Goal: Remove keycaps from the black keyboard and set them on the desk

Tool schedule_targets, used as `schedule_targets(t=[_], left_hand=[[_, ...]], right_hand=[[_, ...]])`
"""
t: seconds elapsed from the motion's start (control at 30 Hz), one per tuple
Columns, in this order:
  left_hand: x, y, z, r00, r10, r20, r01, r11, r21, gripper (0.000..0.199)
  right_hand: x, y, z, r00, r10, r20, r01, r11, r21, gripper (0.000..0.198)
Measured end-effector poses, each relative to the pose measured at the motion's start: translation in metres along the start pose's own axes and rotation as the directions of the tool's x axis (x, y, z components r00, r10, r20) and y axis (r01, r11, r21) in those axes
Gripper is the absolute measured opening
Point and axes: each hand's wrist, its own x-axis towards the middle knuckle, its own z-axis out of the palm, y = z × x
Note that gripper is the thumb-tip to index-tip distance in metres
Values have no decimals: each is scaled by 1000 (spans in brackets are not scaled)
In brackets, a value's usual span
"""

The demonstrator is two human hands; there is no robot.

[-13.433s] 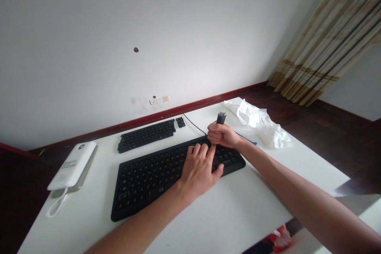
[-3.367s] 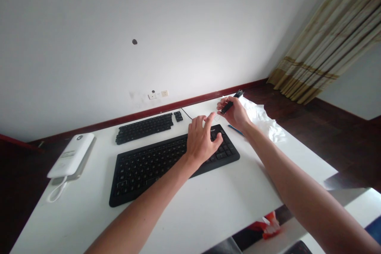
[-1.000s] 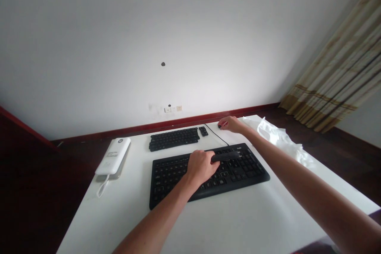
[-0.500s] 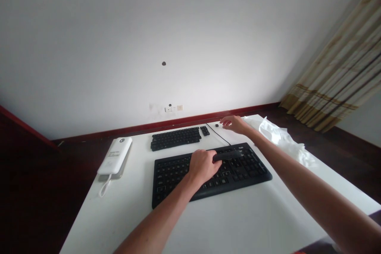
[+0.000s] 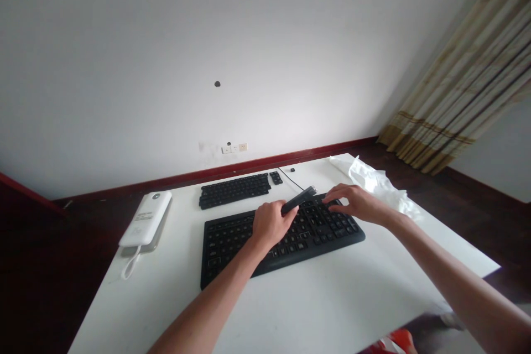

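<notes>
A black corded keyboard [image 5: 290, 259] lies on the white table. My left hand [image 5: 271, 224] is closed around a slim black handheld tool [image 5: 299, 199], raised at an angle over the keys, its pale tip pointing right and away. The tool's exact kind is unclear. My right hand [image 5: 359, 202] hovers at the keyboard's upper right, thumb and fingers apart, fingertips close to the keys. Behind the keyboard, black keycaps [image 5: 234, 191] are laid out in rows. A smaller group of keycaps [image 5: 275, 178] sits beside them, and one lone keycap [image 5: 292, 170] lies farther right.
A white power bank [image 5: 145, 218] with a looped strap rests on a flat grey object at the table's left. Crumpled white plastic [image 5: 377, 180] lies along the right edge. The keyboard cable [image 5: 290, 178] runs toward the back edge. Behind is a wall with sockets [image 5: 234, 148].
My right hand has come back from near the lone keycap to the keyboard's upper right. My left hand has lifted the black tool's tip. The view has shifted slightly right.
</notes>
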Motion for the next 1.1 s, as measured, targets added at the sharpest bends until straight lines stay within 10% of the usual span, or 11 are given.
schedule_targets(t=[0.47, 0.73, 1.1], left_hand=[[0, -3, 2, 999, 19, -35, -20, 999, -38, 44], [-1, -2, 1, 1000, 11, -9, -11, 999, -38, 45], [2, -1, 3, 999, 36, 14, -36, 999, 1, 44]], right_hand=[[17, -2, -1, 1000, 28, -14, -27, 998, 58, 25], [98, 65, 19, 904, 246, -349, -135, 940, 314, 35], [146, 98, 55, 914, 155, -374, -95, 980, 173, 22]])
